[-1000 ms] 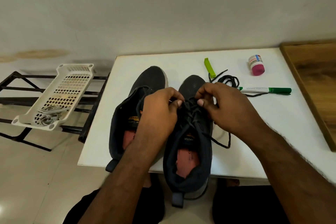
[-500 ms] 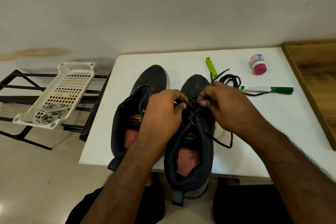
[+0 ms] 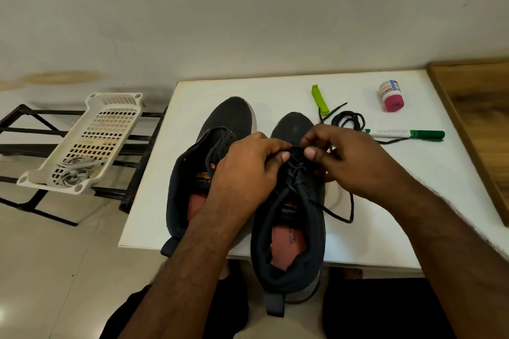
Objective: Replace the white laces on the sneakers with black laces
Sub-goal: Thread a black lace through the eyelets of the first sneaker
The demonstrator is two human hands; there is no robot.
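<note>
I see 2 dark sneakers side by side on the white table (image 3: 275, 91), toes toward the wall. The left sneaker (image 3: 225, 129) has no lace in its eyelets. The right sneaker (image 3: 292, 228) carries a black lace (image 3: 296, 176) crossed through its eyelets, its heel hanging over the near table edge. My left hand (image 3: 248, 173) and right hand (image 3: 349, 162) meet over the toe end of that lacing; each grip pinches the black lace between thumb and fingertips, so both are clenched on it. 1 loose end of the lace trails off the right side of the shoe onto the table.

Beyond the right hand lies 1 more black lace, the coiled lace (image 3: 348, 121), just beside 1 green marker (image 3: 407, 134). Near it I count 1 lime-green clip (image 3: 320, 99) and 1 small jar (image 3: 391, 95) with a pink cap on its side.

Left of the table, 1 white basket (image 3: 91, 140) rests tilted on a black rack (image 3: 30, 143), with the pale laces (image 3: 74, 170) bunched at its near end; I cannot count them.
</note>
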